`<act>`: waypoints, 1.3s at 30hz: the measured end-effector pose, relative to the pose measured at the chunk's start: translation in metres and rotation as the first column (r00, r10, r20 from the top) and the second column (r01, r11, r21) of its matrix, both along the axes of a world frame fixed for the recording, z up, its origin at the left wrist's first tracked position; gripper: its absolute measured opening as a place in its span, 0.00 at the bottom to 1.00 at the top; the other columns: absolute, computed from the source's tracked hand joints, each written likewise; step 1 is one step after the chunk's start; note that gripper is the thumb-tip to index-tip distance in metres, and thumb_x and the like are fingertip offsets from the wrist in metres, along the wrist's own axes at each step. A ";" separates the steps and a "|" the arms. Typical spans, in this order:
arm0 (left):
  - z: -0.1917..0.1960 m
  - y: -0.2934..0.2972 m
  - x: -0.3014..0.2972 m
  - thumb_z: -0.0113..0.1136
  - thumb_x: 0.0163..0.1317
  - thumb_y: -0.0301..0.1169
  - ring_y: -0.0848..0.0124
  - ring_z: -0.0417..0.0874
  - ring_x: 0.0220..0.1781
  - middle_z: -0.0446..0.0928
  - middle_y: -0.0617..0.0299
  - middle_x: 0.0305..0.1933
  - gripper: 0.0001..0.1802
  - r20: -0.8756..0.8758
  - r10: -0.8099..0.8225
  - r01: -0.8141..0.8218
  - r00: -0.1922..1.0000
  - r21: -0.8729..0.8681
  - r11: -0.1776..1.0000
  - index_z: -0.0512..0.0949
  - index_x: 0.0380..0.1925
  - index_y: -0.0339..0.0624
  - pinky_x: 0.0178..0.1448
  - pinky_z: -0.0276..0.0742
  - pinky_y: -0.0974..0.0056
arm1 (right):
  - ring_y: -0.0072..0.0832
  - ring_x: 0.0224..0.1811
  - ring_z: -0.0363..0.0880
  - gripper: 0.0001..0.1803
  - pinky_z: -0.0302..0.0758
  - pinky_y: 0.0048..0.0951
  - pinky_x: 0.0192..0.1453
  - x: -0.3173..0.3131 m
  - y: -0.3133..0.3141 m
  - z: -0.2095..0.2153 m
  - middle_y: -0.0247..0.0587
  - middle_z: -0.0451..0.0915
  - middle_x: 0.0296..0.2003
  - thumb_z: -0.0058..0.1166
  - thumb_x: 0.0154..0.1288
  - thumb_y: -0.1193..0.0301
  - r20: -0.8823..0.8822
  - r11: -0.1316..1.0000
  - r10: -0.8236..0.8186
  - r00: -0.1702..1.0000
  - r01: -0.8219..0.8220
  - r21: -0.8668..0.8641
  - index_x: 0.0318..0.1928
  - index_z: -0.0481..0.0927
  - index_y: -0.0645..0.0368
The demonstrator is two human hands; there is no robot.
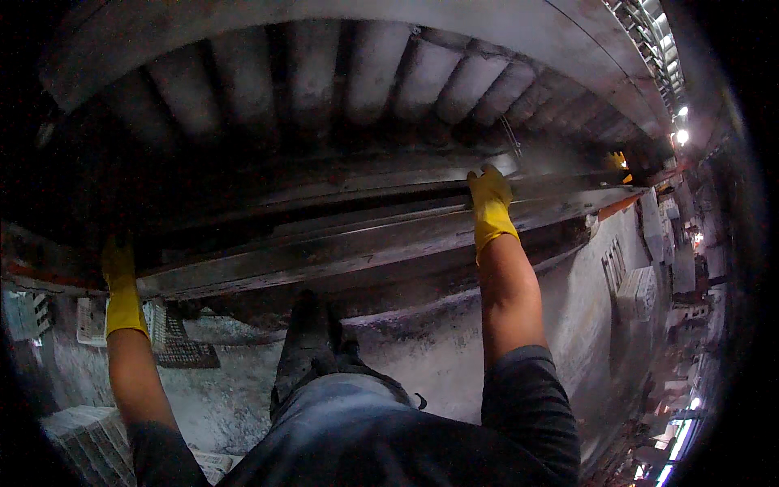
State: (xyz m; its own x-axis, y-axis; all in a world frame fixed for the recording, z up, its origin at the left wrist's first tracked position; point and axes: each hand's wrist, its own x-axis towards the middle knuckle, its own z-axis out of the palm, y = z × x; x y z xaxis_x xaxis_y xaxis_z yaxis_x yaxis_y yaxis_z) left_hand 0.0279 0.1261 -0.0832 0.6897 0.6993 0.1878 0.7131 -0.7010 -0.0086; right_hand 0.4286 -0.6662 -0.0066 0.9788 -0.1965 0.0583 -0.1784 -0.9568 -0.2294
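A long grey metal beam (357,247) runs across the view in front of me, its right part farther off. My right hand (491,195), in a yellow rubber glove, has its fingers bent over the beam's upper edge right of the middle. My left hand (120,264), gloved the same, is at the beam's left end. Deep shadow hides its fingertips, so its grip cannot be made out. A dark slot lies along the beam's far side.
Above the beam stands a row of thick grey upright cylinders (312,69) under a curved pale ledge (324,12). Another person's yellow glove (619,161) shows at the far right. White slotted crates (89,438) stand low left, and a pale crate (637,292) sits at right.
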 end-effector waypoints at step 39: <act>0.061 -0.083 0.023 0.62 0.69 0.51 0.49 0.87 0.56 0.87 0.49 0.54 0.27 0.216 0.164 -0.122 0.962 -0.196 0.973 0.84 0.53 0.39 0.58 0.81 0.51 | 0.49 0.65 0.81 0.35 0.76 0.46 0.66 0.015 -0.014 -0.012 0.52 0.83 0.61 0.62 0.67 0.46 0.002 1.000 0.018 1.000 -0.018 -0.005 0.66 0.79 0.55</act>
